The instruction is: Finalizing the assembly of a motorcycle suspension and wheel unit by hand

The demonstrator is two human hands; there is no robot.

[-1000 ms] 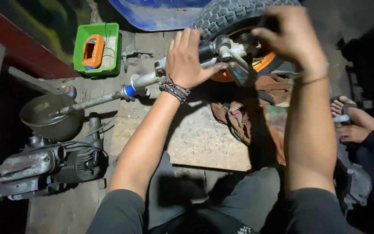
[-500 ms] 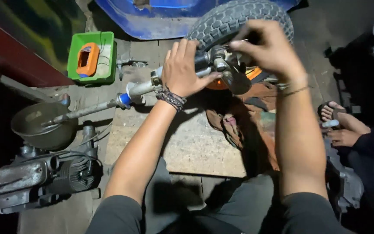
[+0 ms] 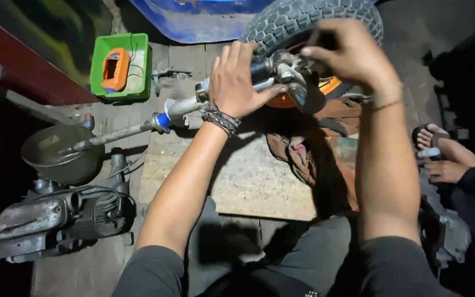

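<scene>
A long grey metal shaft assembly (image 3: pixel 138 127) with a blue band runs from a metal bowl at the left up to a tyred wheel (image 3: pixel 303 22) with an orange rim. My left hand (image 3: pixel 240 82), a braided band on its wrist, wraps around the shaft near its wheel end. My right hand (image 3: pixel 347 52) pinches a metal fitting (image 3: pixel 292 77) at the end of the shaft, in front of the wheel. A dirty cloth (image 3: pixel 303 154) lies on the floor beneath.
A green tray (image 3: pixel 99 66) with an orange object stands at the upper left. A small engine (image 3: pixel 61 220) and a metal bowl (image 3: pixel 56 151) sit at the left. Another person's sandalled foot and hand (image 3: pixel 441 151) are at the right. A blue body panel (image 3: pixel 193 19) lies behind.
The view has shifted a little, so the wheel and shaft sit slightly higher in frame. Both hands stay on the shaft end, my right hand's fingers working at the fitting.
</scene>
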